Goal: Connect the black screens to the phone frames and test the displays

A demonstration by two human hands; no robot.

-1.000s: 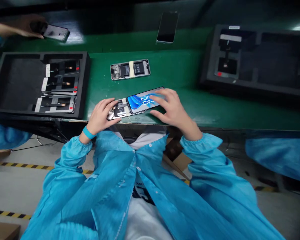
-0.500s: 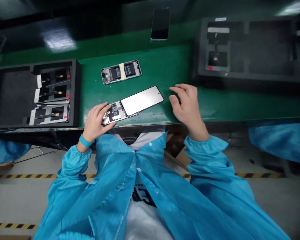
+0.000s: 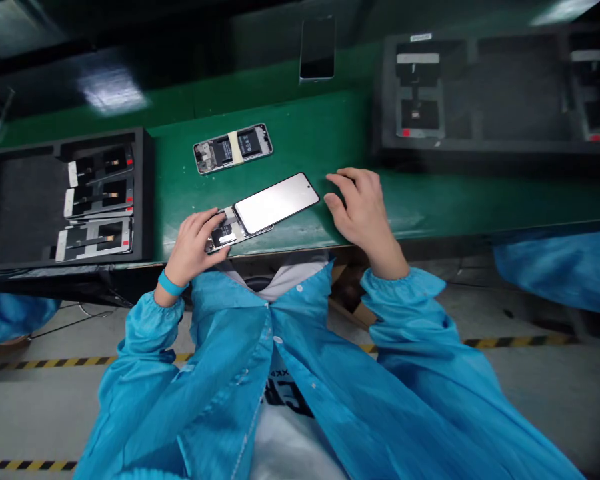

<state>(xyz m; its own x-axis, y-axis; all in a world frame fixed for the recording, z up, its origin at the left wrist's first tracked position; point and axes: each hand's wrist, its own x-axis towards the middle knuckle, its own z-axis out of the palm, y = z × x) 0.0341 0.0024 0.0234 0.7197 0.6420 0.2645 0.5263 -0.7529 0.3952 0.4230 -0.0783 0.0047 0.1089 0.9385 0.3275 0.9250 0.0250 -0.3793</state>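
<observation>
An opened phone body (image 3: 223, 234) lies near the front edge of the green bench. My left hand (image 3: 193, 245) holds its left end, with the thumb at the near side and the fingers over the far side. A phone screen (image 3: 277, 203), lit plain white, overlaps the right part of that body, slightly tilted in the plane of the bench. Just right of the screen is my right hand (image 3: 357, 208), its fingers apart and nothing in them. Farther back sits another opened phone (image 3: 233, 148) with a cream strip of tape across its battery.
At the left, a black foam tray (image 3: 23, 200) holds several phone screens (image 3: 100, 200). Another black tray (image 3: 515, 93) at the right holds screen parts (image 3: 419, 93). A dark phone (image 3: 317, 50) lies at the back. Blue sleeves of other people show at both sides.
The camera view has shifted slightly, moving the bench items left in the picture. My right hand is a little closer to the lit screen; my left hand keeps its hold.
</observation>
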